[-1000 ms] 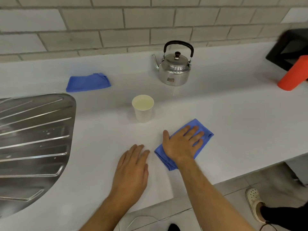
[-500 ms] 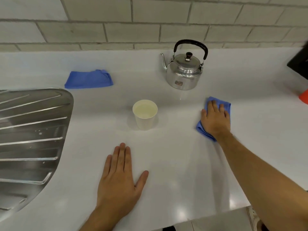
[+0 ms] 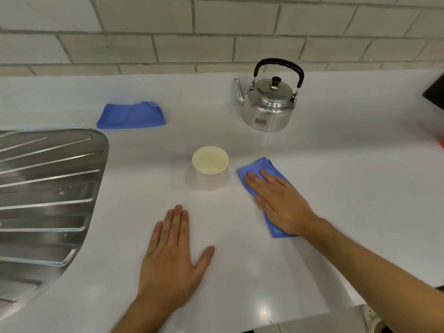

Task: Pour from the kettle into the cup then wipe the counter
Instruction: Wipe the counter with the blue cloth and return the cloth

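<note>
A shiny metal kettle (image 3: 268,105) with a black handle stands upright at the back of the white counter (image 3: 336,179). A white paper cup (image 3: 210,167) holding liquid stands in the middle. My right hand (image 3: 278,200) lies flat on a folded blue cloth (image 3: 260,168), pressing it onto the counter just right of the cup. My left hand (image 3: 174,255) rests palm down on the bare counter in front of the cup, fingers together, holding nothing.
A second folded blue cloth (image 3: 131,115) lies at the back left. A steel sink drainboard (image 3: 45,195) fills the left side. A dark object (image 3: 434,93) and a bit of orange sit at the right edge. Tiled wall runs behind.
My right hand slid the cloth out to the right near the kettle, then back left and nearer, close to the cup. My left hand stayed flat on the counter.
</note>
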